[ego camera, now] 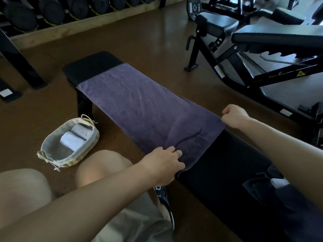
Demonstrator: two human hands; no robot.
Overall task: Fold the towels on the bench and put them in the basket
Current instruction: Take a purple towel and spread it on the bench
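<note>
A purple terry towel (139, 109) is spread flat along the black padded bench (92, 64), its far end left bare. The towel's near left corner is pinched by the left hand (163, 165); the near right corner is gripped in the clenched right hand (235, 116). Two rolled white towels (75, 137) are held in a woven lined basket (52, 154) on the floor, left of the bench.

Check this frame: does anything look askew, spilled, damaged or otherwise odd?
Nothing stands out. The purple towel lies flat along the bench, both hands pinching its near corners: left hand, right hand. The basket stands upright on the floor with two rolled towels inside.
</note>
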